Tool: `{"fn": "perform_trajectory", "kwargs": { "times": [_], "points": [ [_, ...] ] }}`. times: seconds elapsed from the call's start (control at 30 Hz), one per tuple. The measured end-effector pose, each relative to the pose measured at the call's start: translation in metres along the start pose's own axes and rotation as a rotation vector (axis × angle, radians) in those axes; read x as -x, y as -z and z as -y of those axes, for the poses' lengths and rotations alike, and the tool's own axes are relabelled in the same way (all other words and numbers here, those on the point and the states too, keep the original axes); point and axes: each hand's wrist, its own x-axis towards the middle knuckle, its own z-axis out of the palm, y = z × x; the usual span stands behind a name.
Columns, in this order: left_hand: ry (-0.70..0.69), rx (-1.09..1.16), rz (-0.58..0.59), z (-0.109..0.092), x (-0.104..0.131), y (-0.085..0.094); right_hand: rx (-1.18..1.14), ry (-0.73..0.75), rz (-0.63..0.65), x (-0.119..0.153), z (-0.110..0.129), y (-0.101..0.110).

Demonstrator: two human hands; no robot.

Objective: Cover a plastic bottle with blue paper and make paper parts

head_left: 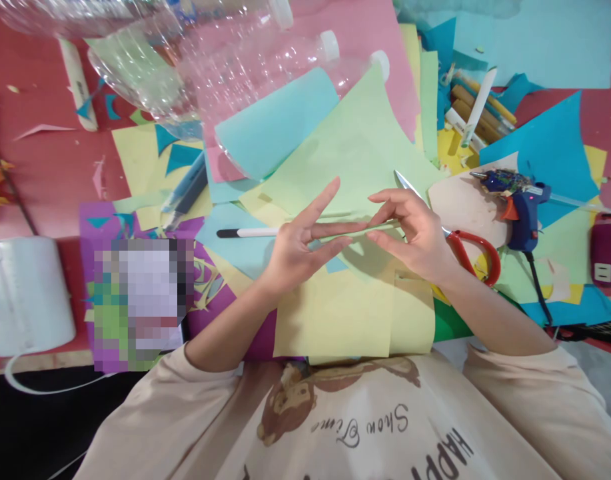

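Observation:
Both hands meet over the middle of the paper pile, working on a narrow strip of light green paper [360, 232] that looks folded or seen edge-on. My left hand [302, 250] pinches the strip between thumb and a finger, its index finger raised. At the strip's other side, my right hand [415, 233] holds it with thumb and fingertips. Scissors with red handles [496, 263] lie partly hidden beneath my right hand. A white marker with a black cap [255, 233] sits left of my left hand. Light green paper [345, 160] and yellow paper [335, 317] spread under the hands.
Clear plastic bottles [265, 67] lie at the back, with rolled light blue paper [280, 120] in front. A blue glue gun [525, 213] with a cord rests at right, near several markers [480, 110]. A white case [28, 293] stands far left. Paper scraps lie around.

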Motion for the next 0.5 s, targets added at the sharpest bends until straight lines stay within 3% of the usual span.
{"fn": "perform_trajectory", "kwargs": {
  "times": [0.13,0.27,0.5],
  "points": [
    [-0.065,0.117,0.057,0.005,-0.0047,-0.0002,0.005,0.005,-0.031,-0.0007,0.0003,0.0009],
    [-0.005,0.093,0.139,0.003,-0.0058,0.0004,-0.028,0.041,-0.03,-0.0016,-0.0018,0.0014],
    [-0.028,0.012,0.125,0.0004,-0.0038,-0.0004,-0.052,0.074,-0.031,-0.002,-0.0072,0.0007]
  ]
}}
